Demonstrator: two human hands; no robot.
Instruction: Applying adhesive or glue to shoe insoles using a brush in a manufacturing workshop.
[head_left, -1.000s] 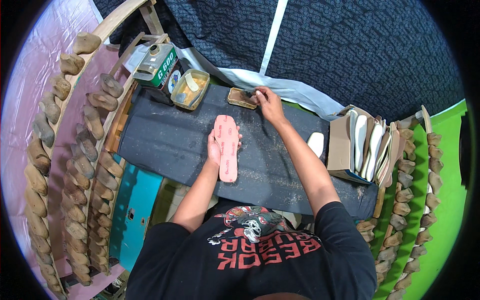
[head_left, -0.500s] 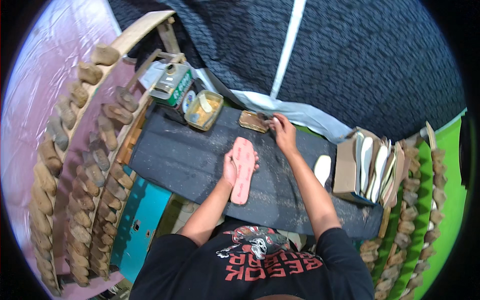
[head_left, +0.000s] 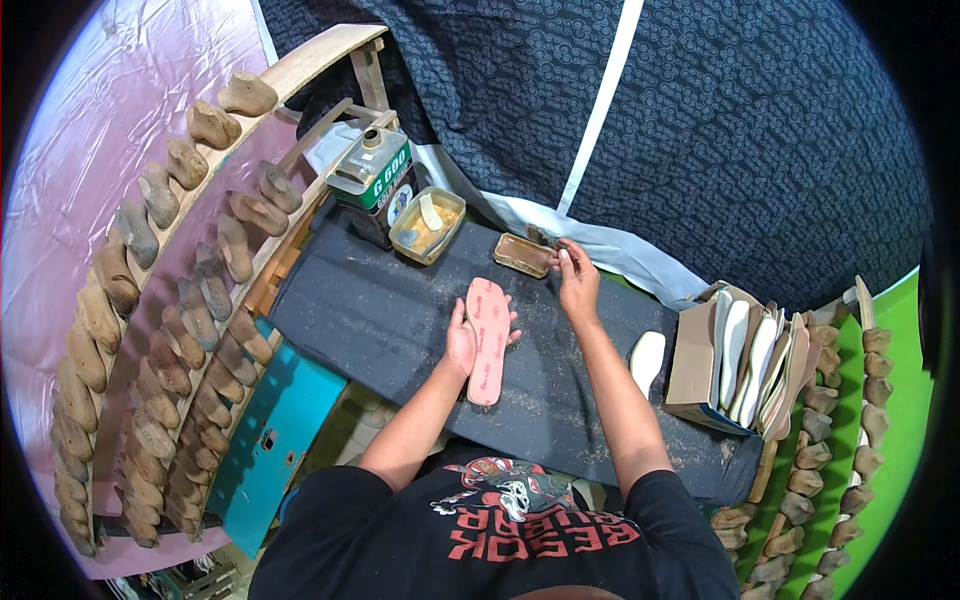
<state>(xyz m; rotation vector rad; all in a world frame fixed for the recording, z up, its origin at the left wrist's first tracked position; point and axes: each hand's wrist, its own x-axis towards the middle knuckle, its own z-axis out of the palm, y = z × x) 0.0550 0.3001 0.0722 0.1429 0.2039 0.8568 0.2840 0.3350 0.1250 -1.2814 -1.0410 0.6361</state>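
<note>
Over the black table (head_left: 385, 310) we've got the pink insole (head_left: 487, 345) held in our left hand (head_left: 459, 348) — probably light and bendy, so we'd cradle its edges — while beside the tub (head_left: 518, 269) our right hand (head_left: 578, 285) pinches a dark tool (head_left: 538, 236).

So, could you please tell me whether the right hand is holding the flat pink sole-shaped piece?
No, the left hand holds the flat pink sole-shaped piece from beneath, fingers showing past its edge.
</note>
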